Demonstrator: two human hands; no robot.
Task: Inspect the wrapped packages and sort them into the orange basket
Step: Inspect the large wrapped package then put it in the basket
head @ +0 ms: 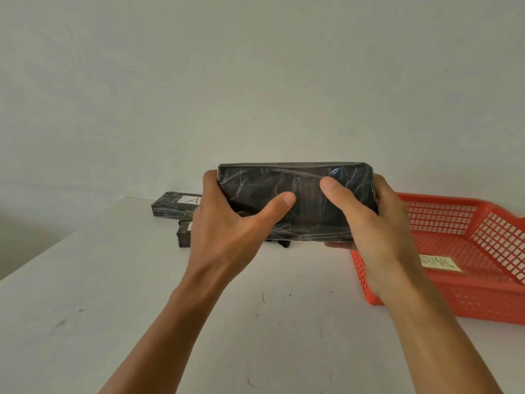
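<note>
- While you hold it raised above the white table (113, 322), the black wrapped package (306, 200) sits between your two hands, long side level, its broad face turned toward you; your left hand (227, 223) clamps its end at 9 o'clock and your right hand (369, 220) clamps its end at 3 o'clock.
- Your left thumb (279, 203) lies across the front face pointing toward 2 o'clock; your right thumb (333, 189) presses the front face near its upper middle; the fingers of both hands wrap behind the package, mostly out of sight; a fingertip of your right hand shows under its lower corner at 5 o'clock.
- At 3 to 4 o'clock of the package, the orange basket (483, 302) rests on the table, its near-left corner passing behind your right wrist; a paper label (440, 263) lies on its floor, the writing partly hidden.
- At 9 o'clock, behind your left hand, two more dark packages lie on the table near its far edge: a long one (170, 207) bearing a white label, and a smaller one (184, 231) just in front of it; whether they touch cannot be told.
- Toward 6 and 7 o'clock the tabletop is open room, bare apart from a few small marks; the table's left edge runs diagonally from 7 toward 11 o'clock; a plain wall (255, 81) stands behind.
- Both forearms reach up from the bottom edge, converging on the package; wrists fairly straight.
</note>
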